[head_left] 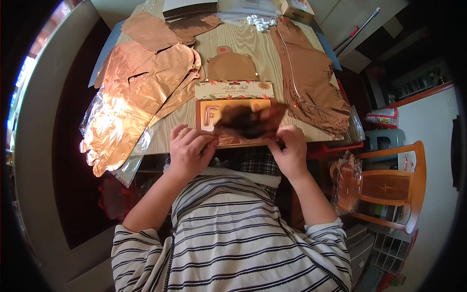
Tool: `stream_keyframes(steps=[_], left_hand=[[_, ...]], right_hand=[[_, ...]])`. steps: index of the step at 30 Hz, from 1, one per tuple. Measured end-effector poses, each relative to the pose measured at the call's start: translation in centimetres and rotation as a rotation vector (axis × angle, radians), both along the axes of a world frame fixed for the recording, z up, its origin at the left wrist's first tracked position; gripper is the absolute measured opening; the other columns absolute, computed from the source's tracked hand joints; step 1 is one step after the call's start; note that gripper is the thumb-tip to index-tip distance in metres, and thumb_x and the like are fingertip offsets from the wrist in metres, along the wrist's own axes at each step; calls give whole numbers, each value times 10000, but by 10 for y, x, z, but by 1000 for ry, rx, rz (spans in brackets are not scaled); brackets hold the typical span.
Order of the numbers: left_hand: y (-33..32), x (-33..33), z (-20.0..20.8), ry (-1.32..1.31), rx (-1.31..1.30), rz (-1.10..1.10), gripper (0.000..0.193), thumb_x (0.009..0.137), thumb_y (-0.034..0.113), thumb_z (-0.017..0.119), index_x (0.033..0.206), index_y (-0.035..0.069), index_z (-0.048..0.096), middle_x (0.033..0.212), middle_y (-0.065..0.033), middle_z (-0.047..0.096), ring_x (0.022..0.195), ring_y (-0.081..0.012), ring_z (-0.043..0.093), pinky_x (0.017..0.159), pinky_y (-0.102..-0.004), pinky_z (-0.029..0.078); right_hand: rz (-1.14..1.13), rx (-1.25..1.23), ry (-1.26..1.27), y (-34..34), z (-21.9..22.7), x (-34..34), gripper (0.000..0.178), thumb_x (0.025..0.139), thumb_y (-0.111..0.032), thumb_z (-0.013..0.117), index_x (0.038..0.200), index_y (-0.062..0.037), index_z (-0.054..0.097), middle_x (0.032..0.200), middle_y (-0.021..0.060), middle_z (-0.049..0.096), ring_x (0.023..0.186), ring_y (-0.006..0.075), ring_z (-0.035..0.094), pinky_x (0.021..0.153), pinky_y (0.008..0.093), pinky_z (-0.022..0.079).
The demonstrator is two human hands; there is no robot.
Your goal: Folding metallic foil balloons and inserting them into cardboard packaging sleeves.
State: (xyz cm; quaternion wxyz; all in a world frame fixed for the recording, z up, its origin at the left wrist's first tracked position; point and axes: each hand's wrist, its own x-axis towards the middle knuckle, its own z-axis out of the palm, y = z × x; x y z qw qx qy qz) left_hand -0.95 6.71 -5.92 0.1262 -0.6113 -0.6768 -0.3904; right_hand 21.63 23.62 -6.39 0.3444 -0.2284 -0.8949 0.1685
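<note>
My left hand (188, 151) and my right hand (291, 148) both pinch a flat, crumpled copper-brown foil balloon (250, 120), held just above the near edge of the wooden table (243, 41). Under it lies an orange balloon-set package (233, 97) with a pale printed header card. A ring sits on my left hand. I wear a striped top.
Large rose-gold foil balloons (134, 97) are spread over the table's left side, more (311, 82) on the right, and a tan card shape (231, 65) in the middle. A wooden chair (394, 185) with a bagged balloon (346, 182) stands to my right. White beads (260, 22) lie at the back.
</note>
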Motion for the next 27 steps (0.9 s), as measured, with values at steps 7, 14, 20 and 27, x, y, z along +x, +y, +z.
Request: stream_keyframes(steps=[7, 14, 20, 27], left_hand=[[-3, 2, -4, -61, 6, 44, 190, 732, 91, 801, 777, 124, 619, 855, 15, 708, 754, -188, 638, 807, -357, 450], [-17, 2, -10, -19, 44, -79, 211, 690, 79, 789, 767, 143, 603, 884, 25, 709, 797, -179, 655, 919, -398, 469], [-21, -5, -16, 223, 74, -216, 369, 679, 91, 811, 1039, 103, 729, 1051, -23, 615, 946, -221, 595, 924, -418, 496], [-21, -9, -17, 218, 62, -251, 360, 682, 63, 798, 1036, 56, 736, 1024, -60, 575, 912, -251, 584, 779, -367, 527]], right_hand=[[-198, 33, -132, -15, 0, -8, 293, 849, -263, 765, 1014, -96, 589, 970, 98, 609, 904, 299, 610, 788, 435, 458], [83, 381, -187, -43, -1, -1, 434, 855, -316, 734, 1213, -92, 638, 1279, 121, 586, 1227, 327, 518, 1059, 504, 374], [91, 462, -156, -44, -13, -17, 302, 911, -126, 619, 1203, -63, 659, 1249, 135, 619, 1158, 320, 574, 976, 459, 473], [131, 466, -178, -42, -7, -24, 298, 922, -136, 592, 1196, -42, 661, 1234, 147, 641, 1159, 325, 589, 996, 461, 465]])
